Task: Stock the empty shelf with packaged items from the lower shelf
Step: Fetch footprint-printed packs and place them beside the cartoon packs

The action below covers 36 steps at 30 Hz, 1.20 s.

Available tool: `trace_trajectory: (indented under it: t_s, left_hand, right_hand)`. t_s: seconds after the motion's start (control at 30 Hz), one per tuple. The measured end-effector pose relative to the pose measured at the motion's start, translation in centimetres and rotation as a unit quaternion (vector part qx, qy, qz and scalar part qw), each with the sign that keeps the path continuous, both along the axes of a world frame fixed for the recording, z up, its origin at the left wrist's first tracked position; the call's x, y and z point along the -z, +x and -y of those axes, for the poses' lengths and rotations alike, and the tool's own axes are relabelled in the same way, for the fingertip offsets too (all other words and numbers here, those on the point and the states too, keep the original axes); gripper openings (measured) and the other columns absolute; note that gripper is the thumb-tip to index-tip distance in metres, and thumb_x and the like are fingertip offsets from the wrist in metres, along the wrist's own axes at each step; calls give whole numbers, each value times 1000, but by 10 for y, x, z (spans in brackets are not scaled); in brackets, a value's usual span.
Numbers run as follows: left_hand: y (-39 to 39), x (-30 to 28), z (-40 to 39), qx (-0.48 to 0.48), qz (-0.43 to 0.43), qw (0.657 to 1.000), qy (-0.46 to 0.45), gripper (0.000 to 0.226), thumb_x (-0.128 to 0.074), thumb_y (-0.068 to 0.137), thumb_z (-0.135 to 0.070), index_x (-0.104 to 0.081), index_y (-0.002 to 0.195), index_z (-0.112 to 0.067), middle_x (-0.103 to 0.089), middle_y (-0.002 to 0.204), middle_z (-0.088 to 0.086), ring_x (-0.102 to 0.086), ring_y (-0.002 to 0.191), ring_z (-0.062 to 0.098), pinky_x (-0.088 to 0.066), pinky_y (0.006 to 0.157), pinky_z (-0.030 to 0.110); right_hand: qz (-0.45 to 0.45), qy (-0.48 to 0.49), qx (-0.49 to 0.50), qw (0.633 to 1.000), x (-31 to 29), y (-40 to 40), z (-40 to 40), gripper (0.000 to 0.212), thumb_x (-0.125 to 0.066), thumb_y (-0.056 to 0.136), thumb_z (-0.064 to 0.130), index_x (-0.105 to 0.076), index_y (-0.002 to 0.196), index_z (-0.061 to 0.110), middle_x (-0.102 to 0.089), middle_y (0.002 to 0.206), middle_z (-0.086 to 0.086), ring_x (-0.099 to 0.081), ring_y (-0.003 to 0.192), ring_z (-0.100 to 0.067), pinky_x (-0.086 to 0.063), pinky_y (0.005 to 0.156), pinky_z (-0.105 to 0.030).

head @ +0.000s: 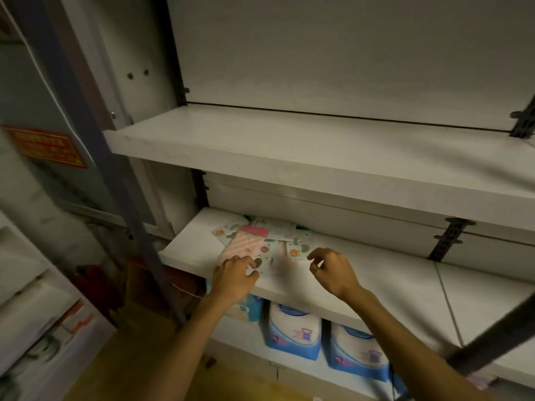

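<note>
White shelving fills my view in dim light, with a bare upper shelf (289,149) above the lower shelf (362,285) where both hands work. From here I see the left hand (234,280) with fingers curled down onto the near edge of a flat packet (260,264); I cannot tell whether it actually grips it. The right hand (333,273) hovers just beside the pile, loosely half open, thumb and forefinger near each other, holding nothing. The packets (257,241) lie flat and overlapping at the left end of the lower shelf: clear wrappers printed with small cartoon shapes, pale pink contents, one with a red strip. Below that shelf, blue and white bags (293,331) stand side by side on the bottom level.
</note>
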<state>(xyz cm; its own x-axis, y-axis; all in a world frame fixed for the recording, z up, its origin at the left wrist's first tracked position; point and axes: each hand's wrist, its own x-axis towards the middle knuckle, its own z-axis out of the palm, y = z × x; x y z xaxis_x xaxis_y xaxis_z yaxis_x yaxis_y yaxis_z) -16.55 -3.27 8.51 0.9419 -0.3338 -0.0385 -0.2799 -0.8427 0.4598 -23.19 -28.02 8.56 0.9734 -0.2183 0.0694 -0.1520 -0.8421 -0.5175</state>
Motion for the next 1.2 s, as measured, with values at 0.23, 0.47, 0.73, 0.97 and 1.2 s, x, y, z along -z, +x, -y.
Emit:
trace_trajectory:
  t_s: [0.23,0.47,0.73,0.97,1.2]
  left_hand:
    - [70,42,-33,-50,-45,997,31,31,-60,90,-45,-66,114,-26,-67,117,4,-62,106,25,-51,90,37]
    - [124,83,-42,-89,-82,989,87,67,-55,76,-75,-58,112,-19,-57,116,9,-56,101,24,-50,89,41]
    - [156,103,-29,-76,-88,983,144,110,-50,60,-95,-44,134,-13,-39,132,12,-41,118,27,-34,98,40]
    - [185,128,-23,-119,-180,975,55,125,-67,29,-91,-47,127,-16,-50,125,9,-48,116,28,-45,98,40]
    - [238,203,-49,-130,-257,955,-77,126,-66,6,-94,-56,115,-31,-63,117,-1,-59,110,24,-53,92,42]
  right_hand:
    - [-51,33,34,998,28,52,-36,25,-61,88,24,-69,112,23,-72,105,4,-63,88,-14,-47,76,-25]
    - [-132,85,106,982,56,82,-74,26,-61,92,25,-66,117,18,-71,112,-4,-65,100,-21,-47,81,-25]
    - [-179,122,229,949,83,120,-113,33,-64,89,33,-55,116,17,-63,120,-8,-62,104,-23,-54,94,-36]
    - [-226,107,310,917,95,147,-145,122,-76,57,74,-14,145,16,-26,142,-13,-43,127,-32,-46,101,-43]
    - [-187,175,352,900,99,151,-139,105,-88,65,45,-26,142,10,-29,144,-16,-45,127,-30,-46,101,-37]
